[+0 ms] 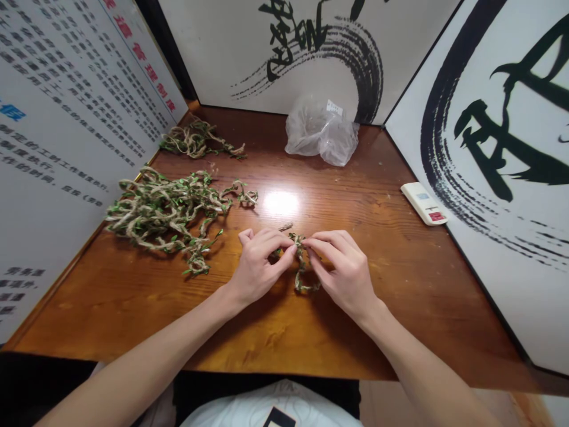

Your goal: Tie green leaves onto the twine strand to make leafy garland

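Both my hands meet over the middle of the wooden table (377,332), pinching one short piece of jute twine with small green leaves (302,270). My left hand (260,264) has its fingers closed on the piece's upper left end. My right hand (342,270) pinches it from the right, fingers pressed together. The twine's lower loop hangs down between the hands and rests on the table.
A large tangle of the same leafy twine (162,213) lies at the left, a smaller pile (198,139) behind it. A crumpled clear plastic bag (320,130) sits at the back, a white remote control (424,203) at the right. Printed boards wall in the table.
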Tool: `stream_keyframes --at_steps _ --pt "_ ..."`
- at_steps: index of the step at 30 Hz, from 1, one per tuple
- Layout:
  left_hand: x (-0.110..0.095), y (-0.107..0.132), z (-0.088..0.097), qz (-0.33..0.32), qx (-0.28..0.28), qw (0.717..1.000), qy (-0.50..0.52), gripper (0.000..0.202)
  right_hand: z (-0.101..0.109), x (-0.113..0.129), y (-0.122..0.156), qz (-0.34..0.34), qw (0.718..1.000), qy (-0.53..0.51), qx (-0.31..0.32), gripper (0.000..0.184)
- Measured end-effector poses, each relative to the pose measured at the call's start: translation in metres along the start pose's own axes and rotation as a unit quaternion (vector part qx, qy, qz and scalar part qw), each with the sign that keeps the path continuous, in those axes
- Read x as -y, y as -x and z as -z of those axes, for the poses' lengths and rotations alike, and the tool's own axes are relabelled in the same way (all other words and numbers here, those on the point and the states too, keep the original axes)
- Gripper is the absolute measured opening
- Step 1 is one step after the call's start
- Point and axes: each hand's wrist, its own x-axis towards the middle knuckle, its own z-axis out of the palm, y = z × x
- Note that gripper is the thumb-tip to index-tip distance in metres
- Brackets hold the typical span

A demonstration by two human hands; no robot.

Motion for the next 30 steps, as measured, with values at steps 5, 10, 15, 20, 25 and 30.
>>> stream_keyframes --at_steps 5,10,15,20,25,30 --pt "0.0011 0.0005 -0.0002 -0.005 0.016 1.000 0.018 0.019 -0.0006 0.0000 -0.0003 0.004 1.000 0.002 0.016 0.009" --pt "0.0002 0.0003 0.0012 -0.024 0.019 0.999 0.008 0.019 -0.0005 -0.0006 -0.0013 0.013 1.000 0.013 0.022 0.007" --pt "-0.0007 0.0001 0.0032 -0.039 0.013 0.999 -0.006 0.019 0.0011 -0.0025 -0.0025 0.014 0.998 0.004 0.053 0.009" --pt "0.0002 0.0001 0.0013 -0.036 0.026 0.999 0.003 0.018 0.0008 -0.0046 -0.0008 -0.003 0.996 -0.001 0.087 0.009" --pt "0.0002 -0.0007 -0.0007 0.004 0.054 0.998 0.042 0.020 -0.0015 -0.0079 -0.0011 -0.070 0.987 -0.104 0.100 0.007" --pt "0.0002 -0.0005 -0.0006 0.019 0.055 0.996 0.060 0.020 -0.0024 -0.0087 -0.0027 -0.176 0.940 -0.266 0.121 0.008"
